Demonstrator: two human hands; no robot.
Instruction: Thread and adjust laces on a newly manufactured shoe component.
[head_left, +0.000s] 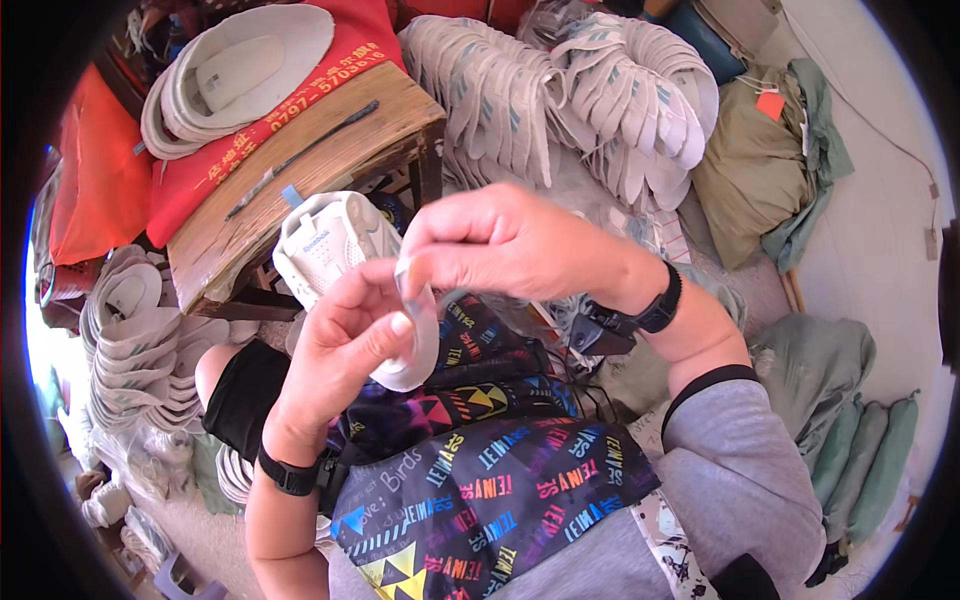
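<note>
In front of my chest I hold a white shoe upper with grey overlays and a small blue tab at its top end. My left hand is closed on its near, rounded part, thumb on top. With thumb and forefinger pinched together, my right hand meets the left fingertips at the edge of this piece. Whether a thread or needle is also in that pinch is too small to tell. Part of the upper is hidden behind both hands. Below lies a dark patterned apron over my lap.
A wooden bench stands ahead left, bearing a thin dark tool, a red cloth and stacked white shoe parts. Rows of white uppers lie beyond; another stack is left. Green fabric bundles lie right.
</note>
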